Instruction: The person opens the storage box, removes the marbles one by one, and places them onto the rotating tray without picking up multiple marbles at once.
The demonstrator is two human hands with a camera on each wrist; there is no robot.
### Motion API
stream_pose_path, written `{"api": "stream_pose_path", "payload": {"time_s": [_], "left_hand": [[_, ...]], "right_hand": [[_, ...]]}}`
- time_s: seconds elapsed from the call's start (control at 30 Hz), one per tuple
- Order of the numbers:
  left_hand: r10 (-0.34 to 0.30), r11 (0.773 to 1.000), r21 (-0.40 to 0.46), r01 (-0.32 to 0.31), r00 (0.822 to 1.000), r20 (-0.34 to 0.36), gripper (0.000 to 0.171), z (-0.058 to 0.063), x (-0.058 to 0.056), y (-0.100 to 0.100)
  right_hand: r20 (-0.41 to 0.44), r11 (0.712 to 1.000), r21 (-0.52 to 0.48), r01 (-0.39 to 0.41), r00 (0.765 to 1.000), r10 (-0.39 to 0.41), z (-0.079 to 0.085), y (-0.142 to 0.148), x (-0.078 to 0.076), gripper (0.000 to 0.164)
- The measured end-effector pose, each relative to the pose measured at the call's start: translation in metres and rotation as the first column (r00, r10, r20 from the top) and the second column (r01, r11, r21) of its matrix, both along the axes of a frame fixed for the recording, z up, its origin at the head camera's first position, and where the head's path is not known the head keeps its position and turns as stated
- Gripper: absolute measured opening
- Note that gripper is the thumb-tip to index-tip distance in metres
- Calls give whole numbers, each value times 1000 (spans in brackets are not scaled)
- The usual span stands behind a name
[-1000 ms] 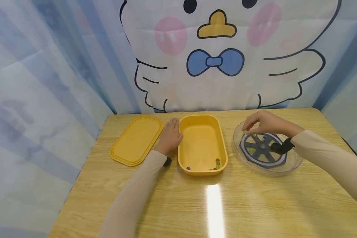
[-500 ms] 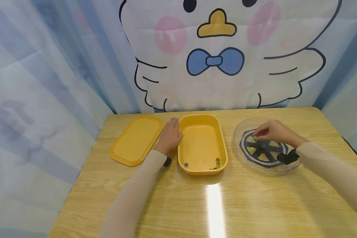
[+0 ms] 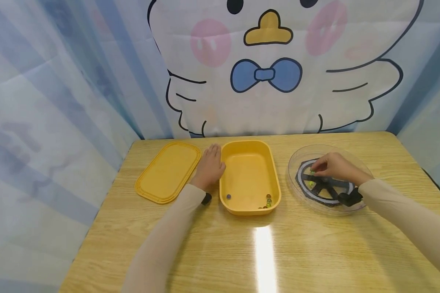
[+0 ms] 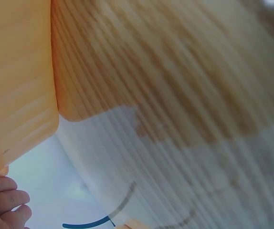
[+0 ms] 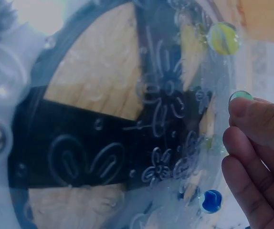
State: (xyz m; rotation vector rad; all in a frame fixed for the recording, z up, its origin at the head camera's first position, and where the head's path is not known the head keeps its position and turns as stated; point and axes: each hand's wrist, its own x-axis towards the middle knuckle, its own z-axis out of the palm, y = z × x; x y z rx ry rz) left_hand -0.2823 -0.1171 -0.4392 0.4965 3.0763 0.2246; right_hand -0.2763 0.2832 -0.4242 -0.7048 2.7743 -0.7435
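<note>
At the table's right, a clear dish [image 3: 292, 156] with embossed flowers stands over a dark spoked wheel shape. My right hand [image 3: 337, 167] is above it, pinching a green marble [image 5: 242, 97] between thumb and fingertips. A yellow-green marble [image 5: 224, 38] and a blue marble [image 5: 211, 201] lie in the dish on either side of the fingers. My left hand [image 3: 209, 167] rests with straight fingers against the left side of a yellow box [image 3: 247, 171]. Inside the box are a dark blue marble [image 3: 229, 196] and several marbles in the near right corner.
A flat yellow lid [image 3: 168, 172] lies left of my left hand. The wooden table [image 3: 212, 252] extends toward me. Behind its back edge hangs a curtain [image 3: 264, 106] printed with a cartoon bird.
My right hand has moved from the dish's left rim inward and slightly down with the green marble. The dark blue marble has rolled a little away from the box's near wall. My left hand has stayed.
</note>
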Motion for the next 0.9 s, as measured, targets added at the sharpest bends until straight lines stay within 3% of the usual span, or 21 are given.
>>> {"api": "stream_pose_path", "payload": {"time_s": [0.2, 0.57, 0.9], "left_hand": [[-3, 1000, 5, 3, 1000, -6, 60, 1, 0, 0], [-8, 1000, 29, 8, 1000, -12, 60, 2, 1, 0], [-7, 1000, 20, 7, 1000, -9, 60, 2, 1, 0]], "right_hand": [[-28, 999, 21, -24, 999, 25, -3, -1, -2, 11], [2, 1000, 16, -9, 1000, 9, -5, 2, -3, 15], [0, 996, -23, 92, 996, -92, 8, 16, 6, 21]]}}
